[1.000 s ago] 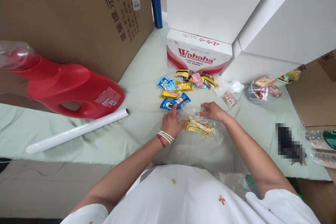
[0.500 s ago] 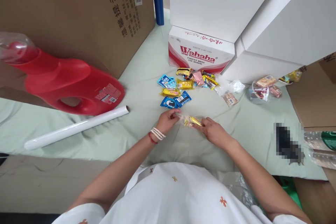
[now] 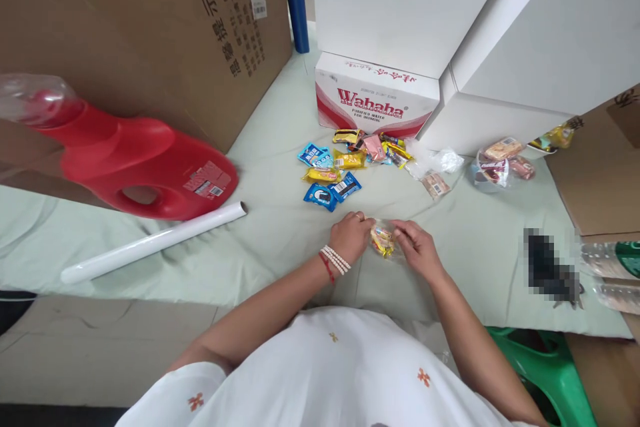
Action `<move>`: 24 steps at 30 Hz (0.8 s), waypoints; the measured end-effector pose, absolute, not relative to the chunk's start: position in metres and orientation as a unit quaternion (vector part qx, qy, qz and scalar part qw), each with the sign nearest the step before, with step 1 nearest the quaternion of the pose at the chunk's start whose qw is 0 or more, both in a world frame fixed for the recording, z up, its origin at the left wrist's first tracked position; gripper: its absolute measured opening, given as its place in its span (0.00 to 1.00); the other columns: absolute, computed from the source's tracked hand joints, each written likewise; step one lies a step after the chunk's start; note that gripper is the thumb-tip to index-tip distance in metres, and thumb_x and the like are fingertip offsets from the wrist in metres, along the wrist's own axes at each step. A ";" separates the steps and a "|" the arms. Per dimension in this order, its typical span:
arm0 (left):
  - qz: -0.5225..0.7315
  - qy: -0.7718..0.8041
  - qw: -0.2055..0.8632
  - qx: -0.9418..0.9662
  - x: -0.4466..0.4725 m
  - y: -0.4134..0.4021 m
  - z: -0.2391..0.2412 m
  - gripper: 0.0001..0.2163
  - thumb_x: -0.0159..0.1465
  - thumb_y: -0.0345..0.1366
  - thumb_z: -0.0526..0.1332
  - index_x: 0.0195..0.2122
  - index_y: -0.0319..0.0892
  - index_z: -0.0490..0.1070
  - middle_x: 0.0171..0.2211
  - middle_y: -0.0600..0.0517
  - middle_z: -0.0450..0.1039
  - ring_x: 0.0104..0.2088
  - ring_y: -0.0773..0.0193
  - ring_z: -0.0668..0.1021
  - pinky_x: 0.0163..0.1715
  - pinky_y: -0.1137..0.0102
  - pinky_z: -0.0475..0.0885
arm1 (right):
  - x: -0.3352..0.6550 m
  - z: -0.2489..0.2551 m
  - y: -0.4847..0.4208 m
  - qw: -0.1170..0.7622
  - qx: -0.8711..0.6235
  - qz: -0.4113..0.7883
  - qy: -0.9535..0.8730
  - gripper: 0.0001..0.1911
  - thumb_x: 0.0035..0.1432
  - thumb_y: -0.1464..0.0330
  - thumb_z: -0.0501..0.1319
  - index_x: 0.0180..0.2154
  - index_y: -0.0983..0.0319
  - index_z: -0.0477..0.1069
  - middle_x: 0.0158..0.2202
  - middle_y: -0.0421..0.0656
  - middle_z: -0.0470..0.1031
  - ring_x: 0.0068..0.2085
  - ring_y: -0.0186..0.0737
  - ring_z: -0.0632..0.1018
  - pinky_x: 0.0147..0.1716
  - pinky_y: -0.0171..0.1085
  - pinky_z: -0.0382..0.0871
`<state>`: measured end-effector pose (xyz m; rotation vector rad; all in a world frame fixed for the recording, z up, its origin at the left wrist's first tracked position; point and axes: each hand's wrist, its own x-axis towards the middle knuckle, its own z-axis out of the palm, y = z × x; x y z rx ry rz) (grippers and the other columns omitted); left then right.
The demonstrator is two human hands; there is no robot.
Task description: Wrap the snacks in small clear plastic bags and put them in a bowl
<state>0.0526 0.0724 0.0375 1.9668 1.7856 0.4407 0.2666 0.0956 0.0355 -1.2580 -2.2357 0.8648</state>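
Note:
Between my hands, over the pale green cloth (image 3: 280, 260), is a clear plastic bag (image 3: 383, 240) with yellow and multicoloured wrapped snacks inside. My left hand (image 3: 351, 235), with beaded bracelets at the wrist, pinches the bag's left edge. On the other side my right hand (image 3: 416, 245) grips the bag with thumb and fingers. Beyond my hands lies a loose pile of packaged snacks: blue packets (image 3: 320, 196), yellow packets (image 3: 349, 159) and a pink packet (image 3: 374, 148). A crumpled clear bag (image 3: 448, 160) and a beige packet (image 3: 435, 185) lie right of the pile.
A red detergent bottle (image 3: 150, 153) and a white roll (image 3: 155, 243) lie at left, before a big cardboard box (image 3: 150, 33). White boxes (image 3: 400, 0) and a Wahaha carton (image 3: 377, 95) stand behind. A snack-filled cup (image 3: 490, 173) and plastic bottles (image 3: 607, 260) are at right.
My left hand has moved right and turned, its fingers now on the bag's left edge. The bag has turned and spread wider, showing its contents more. My right hand has shifted slightly right.

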 end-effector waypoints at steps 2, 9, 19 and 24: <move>0.153 0.656 0.197 0.712 0.054 0.073 0.039 0.13 0.72 0.38 0.56 0.47 0.49 0.80 0.40 0.47 0.77 0.46 0.55 0.76 0.35 0.67 0.71 | 0.275 0.019 0.092 0.236 -0.569 0.225 -0.755 0.23 0.69 0.56 0.55 0.57 0.62 0.73 0.47 0.54 0.74 0.50 0.54 0.73 0.54 0.54 0.68; 0.169 0.678 0.152 0.699 0.064 0.073 0.038 0.13 0.71 0.42 0.57 0.42 0.49 0.82 0.38 0.44 0.73 0.47 0.49 0.71 0.42 0.59 0.70 | 0.286 0.006 0.076 0.238 -0.621 0.242 -0.706 0.15 0.65 0.59 0.56 0.38 0.60 0.77 0.44 0.52 0.74 0.49 0.51 0.74 0.53 0.50 0.69; 0.223 0.663 0.181 0.691 0.067 0.070 0.022 0.11 0.71 0.38 0.57 0.46 0.46 0.78 0.55 0.44 0.70 0.54 0.54 0.75 0.53 0.58 0.71 | 0.279 0.026 0.067 0.212 -0.630 0.503 -0.552 0.28 0.58 0.50 0.64 0.55 0.57 0.72 0.28 0.39 0.74 0.22 0.39 0.72 0.23 0.38 0.69; 0.199 0.667 0.222 0.683 0.066 0.068 0.019 0.22 0.68 0.44 0.62 0.60 0.42 0.69 0.59 0.39 0.69 0.57 0.49 0.75 0.53 0.57 0.72 | 0.270 0.037 0.061 0.295 -0.628 0.323 -0.644 0.13 0.62 0.60 0.58 0.40 0.59 0.78 0.36 0.45 0.76 0.31 0.41 0.76 0.36 0.42 0.74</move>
